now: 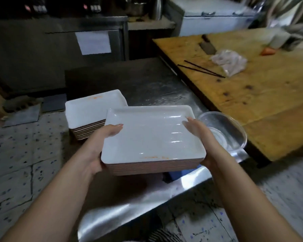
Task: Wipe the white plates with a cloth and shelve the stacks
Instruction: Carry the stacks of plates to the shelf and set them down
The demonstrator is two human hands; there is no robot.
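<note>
Grip: both hands clamp a stack of white plates [152, 137] from the sides. The left hand [101, 142] has its thumb hooked over the top rim and its fingers under the stack, and the right hand [199, 135] does the same on the far side with its thumb on the rim.
Where the plates are: held up just above the steel counter [147, 194], not resting on it as far as I can tell. A second stack [93, 110] sits on the counter just behind and to the left.
Risk: the top plate looks wet and shiny, so thumbs could slide and the stack could shear sideways, honestly.
Risk 2: the clear bowl [224, 130] sits right by the right hand; a swing that way would knock it.
Still dirty?: orange smear near the front rim, so shelving now seems premature.
Arms: both forearms reach forward, wrists angled inward.
Cloth: a rag [229, 62] lies on the wooden table [269, 102], well apart.
</note>
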